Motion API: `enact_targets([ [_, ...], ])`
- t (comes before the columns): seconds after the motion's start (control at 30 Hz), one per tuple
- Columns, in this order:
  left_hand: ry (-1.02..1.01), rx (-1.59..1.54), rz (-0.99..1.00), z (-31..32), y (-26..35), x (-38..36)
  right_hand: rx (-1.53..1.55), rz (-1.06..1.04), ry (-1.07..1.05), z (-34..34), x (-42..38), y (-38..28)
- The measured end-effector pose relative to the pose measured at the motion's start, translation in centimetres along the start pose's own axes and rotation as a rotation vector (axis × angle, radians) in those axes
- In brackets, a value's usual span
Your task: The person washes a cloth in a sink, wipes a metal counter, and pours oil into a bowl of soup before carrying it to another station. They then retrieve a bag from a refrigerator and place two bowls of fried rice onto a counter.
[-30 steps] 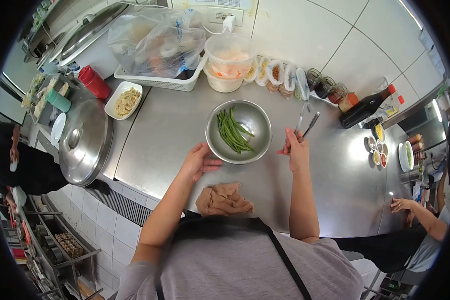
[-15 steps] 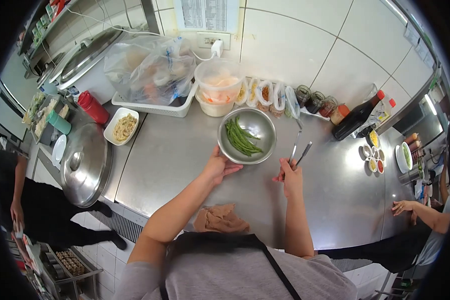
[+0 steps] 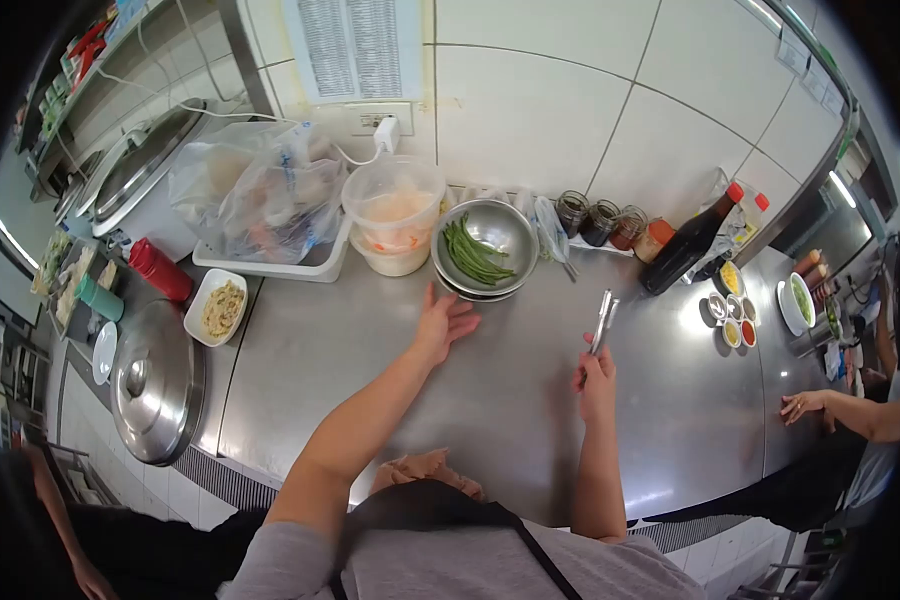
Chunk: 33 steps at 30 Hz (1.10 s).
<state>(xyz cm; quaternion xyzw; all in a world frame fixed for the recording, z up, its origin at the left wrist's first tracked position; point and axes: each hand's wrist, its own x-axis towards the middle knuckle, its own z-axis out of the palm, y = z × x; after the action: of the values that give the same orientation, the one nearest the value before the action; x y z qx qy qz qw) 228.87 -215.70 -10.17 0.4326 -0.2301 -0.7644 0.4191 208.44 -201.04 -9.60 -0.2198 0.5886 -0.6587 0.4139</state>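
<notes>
A steel bowl (image 3: 518, 235) of long green beans (image 3: 470, 252) stands at the back of the counter, close to the wall. Just in front of its near rim is my left hand (image 3: 444, 328), open, its fingers spread and holding nothing. Further right, my right hand (image 3: 595, 382) is closed around metal tongs (image 3: 603, 322). The tongs point up and away from me with their arms close together. Near my apron lies a crumpled brown cloth (image 3: 430, 472), partly hidden by my body.
Left are a dish of pale shredded food (image 3: 222, 310), a pot lid (image 3: 157, 382), and a white tray (image 3: 270, 268) with plastic bags. Plastic tubs (image 3: 394, 210) stand beside the bowl. Right are jars (image 3: 600, 222), a dark bottle (image 3: 692, 240), small sauce cups (image 3: 732, 322) and another person's hand (image 3: 802, 404).
The bowl has moved back toward the wall, and my left hand has come off its rim. The tongs' arms have closed together. The person at left has shifted lower in view.
</notes>
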Motion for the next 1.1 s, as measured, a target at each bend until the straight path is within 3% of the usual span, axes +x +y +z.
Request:
enact_targets([
  [0.03, -0.005, 0.005, -0.011, -1.3, -1.1, 0.4, 0.0, 0.003, 0.013, -0.7, 1.5, 0.2],
  [0.1, -0.099, 0.63, 0.391, -4.4, -4.0, 1.5, -0.612, -0.225, 0.177, -2.4, 6.0, 1.4],
  [0.13, -0.106, 0.633, 0.378, -4.4, -4.7, 0.7, -0.625, -0.265, 0.182, -2.2, 7.7, 1.2],
  [0.2, -0.206, 1.053, 0.788, -3.7, -4.8, -1.1, -0.649, -0.238, 0.181, -0.9, 11.1, 0.0],
  [0.27, -0.249, 1.148, 0.806, -3.2, -4.7, -2.0, -0.659, -0.172, 0.184, 0.2, 13.7, 0.0],
  [0.33, -0.293, 1.249, 0.828, -3.0, -4.6, -2.0, -0.978, -0.561, 0.258, 0.7, 16.5, 1.4],
  [0.47, -0.245, 1.156, 0.825, -3.1, -4.5, -1.8, -1.168, -0.431, 0.23, 2.5, 17.2, 0.7],
  [0.63, -0.248, 1.155, 0.777, -2.9, -4.4, -1.7, -0.708, -0.61, 0.179, 5.7, 17.0, -3.5],
  [0.7, -0.261, 1.188, 0.799, -3.0, -4.6, -1.4, -0.833, -0.739, 0.161, 7.5, 18.1, -5.4],
  [0.77, -0.254, 1.185, 0.804, -2.9, -4.7, -1.4, -1.151, -0.756, 0.138, 9.1, 20.2, -7.0],
  [0.87, -0.241, 1.168, 0.807, -2.8, -4.5, -1.6, -1.319, -0.71, 0.158, 11.9, 21.6, -9.0],
  [1.0, -0.228, 1.133, 0.823, -2.9, -4.5, -1.7, -1.392, -0.595, 0.085, 14.0, 23.3, -9.8],
  [1.1, -0.25, 1.126, 0.763, -2.8, -3.9, -2.1, -1.367, -0.78, 0.078, 13.7, 25.0, -8.3],
])
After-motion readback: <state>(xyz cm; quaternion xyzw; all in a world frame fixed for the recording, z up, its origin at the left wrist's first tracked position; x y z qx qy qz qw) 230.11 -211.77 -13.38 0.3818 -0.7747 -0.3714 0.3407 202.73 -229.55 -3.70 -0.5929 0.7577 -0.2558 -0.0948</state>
